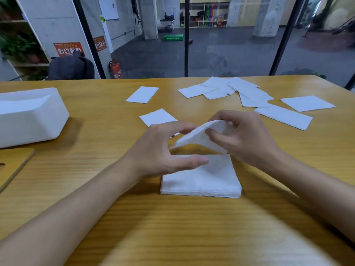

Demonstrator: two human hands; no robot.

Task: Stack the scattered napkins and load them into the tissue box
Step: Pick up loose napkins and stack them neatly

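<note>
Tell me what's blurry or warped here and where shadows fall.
Head view: the near table smears with motion blur; the napkin stack is fairly sharp; the wide lens tilts the window frames outward; a soft shadow lies under the held napkin.

wooden table [192, 227] | napkin stack [201, 181] | loose napkins [284, 116] | tissue box [30, 116] | board [13, 164]

Past your wooden counter's [192, 237] far edge: dark backpack [71, 68] left, red fire extinguisher [115, 69] beside it, green box [173, 37] farther off.

"PLYOSOFTBOX" in white capitals on the side of the distant green box [173, 38]
</note>
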